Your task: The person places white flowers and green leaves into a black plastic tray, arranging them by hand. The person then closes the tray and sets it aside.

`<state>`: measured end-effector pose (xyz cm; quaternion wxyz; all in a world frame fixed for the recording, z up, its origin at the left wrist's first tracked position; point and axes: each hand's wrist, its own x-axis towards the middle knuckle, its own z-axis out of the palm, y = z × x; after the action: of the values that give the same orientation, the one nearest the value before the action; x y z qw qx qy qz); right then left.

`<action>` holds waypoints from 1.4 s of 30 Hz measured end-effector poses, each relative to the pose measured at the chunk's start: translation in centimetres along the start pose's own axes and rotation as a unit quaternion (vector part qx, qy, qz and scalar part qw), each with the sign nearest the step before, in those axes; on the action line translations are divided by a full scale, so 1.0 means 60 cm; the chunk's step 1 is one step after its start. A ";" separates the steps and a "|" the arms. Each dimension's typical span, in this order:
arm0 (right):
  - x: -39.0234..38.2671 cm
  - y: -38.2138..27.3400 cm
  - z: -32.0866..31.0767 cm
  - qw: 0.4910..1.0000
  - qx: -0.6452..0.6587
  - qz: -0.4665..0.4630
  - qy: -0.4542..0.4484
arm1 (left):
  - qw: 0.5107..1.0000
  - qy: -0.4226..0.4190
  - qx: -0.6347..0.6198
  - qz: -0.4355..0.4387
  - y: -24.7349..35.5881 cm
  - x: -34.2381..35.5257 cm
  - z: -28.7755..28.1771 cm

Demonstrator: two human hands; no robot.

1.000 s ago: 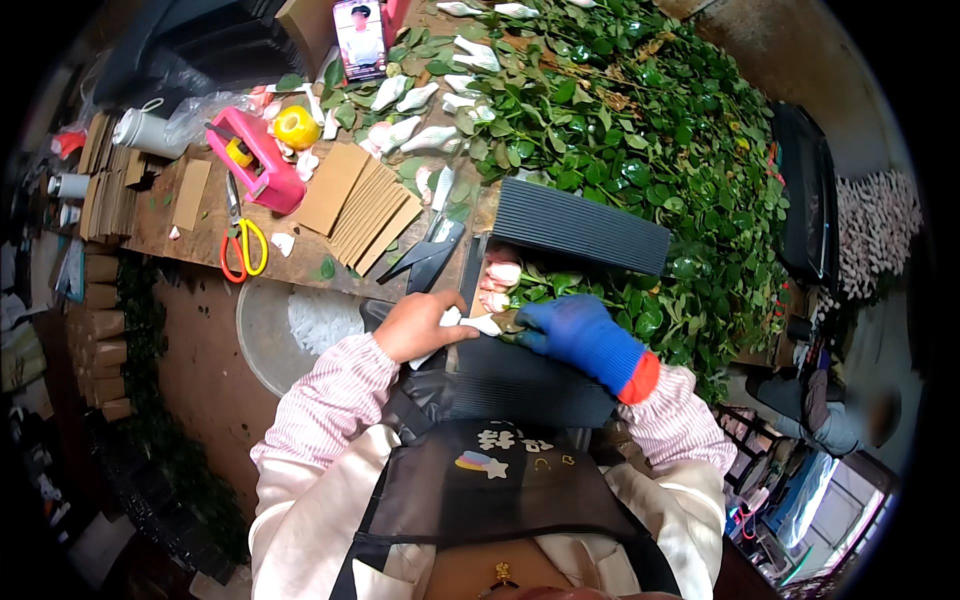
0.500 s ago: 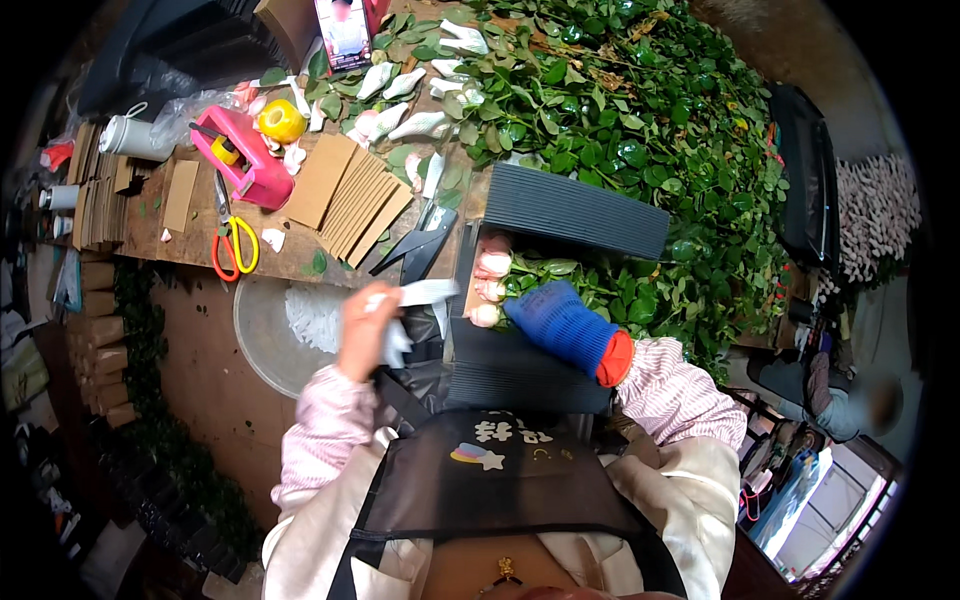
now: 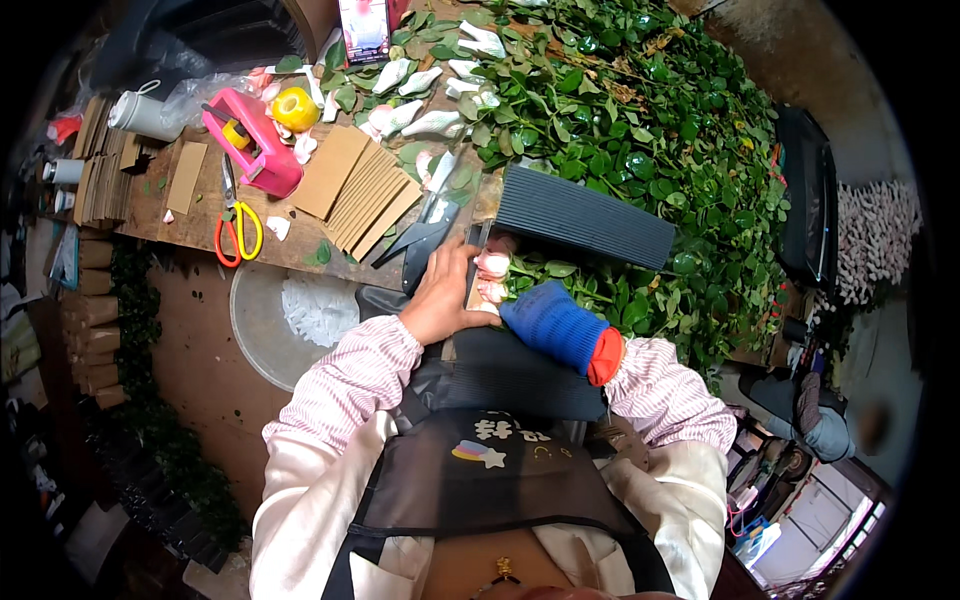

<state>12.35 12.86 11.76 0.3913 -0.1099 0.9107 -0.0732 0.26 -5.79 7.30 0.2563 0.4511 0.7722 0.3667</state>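
Several pink roses lie beside the far ribbed block, just right of my bare left hand, fingers apart from thumb. I judge them light, petals fragile, best held by the leafy stems. Whether my gloved right hand grips anything, I cannot tell.

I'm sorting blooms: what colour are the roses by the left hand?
Pale pink roses, clearest in the head view.

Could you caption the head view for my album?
Bare left hand and blue-gloved right hand at pink roses beside leaves.
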 end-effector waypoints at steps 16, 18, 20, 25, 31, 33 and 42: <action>-0.005 -0.003 0.016 0.978 0.094 0.081 0.170 | 0.996 -0.089 0.017 -0.023 -0.017 0.014 0.001; -0.007 0.000 0.019 0.976 0.088 0.070 0.185 | 0.995 -0.094 0.016 -0.029 -0.014 0.018 -0.003; -0.003 0.005 0.025 0.976 0.091 0.069 0.187 | 0.996 -0.078 -0.001 -0.035 -0.015 0.023 -0.003; -0.032 0.008 0.004 0.968 0.112 0.104 0.199 | 0.998 -0.007 -0.049 -0.039 -0.023 0.011 0.018; 0.008 0.036 0.028 0.952 0.120 0.176 0.220 | 0.999 0.000 -0.034 -0.019 -0.020 0.009 0.022; 0.006 0.032 0.026 0.950 0.125 0.179 0.225 | 0.999 0.002 -0.036 -0.018 -0.025 0.006 0.022; 0.012 0.034 0.053 0.952 0.091 0.116 0.268 | 0.998 0.006 -0.045 -0.034 -0.023 0.009 0.026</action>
<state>13.89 14.48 8.67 0.1468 0.0564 0.9781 -0.1363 0.48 -5.24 5.23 0.2837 0.4102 0.7716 0.3947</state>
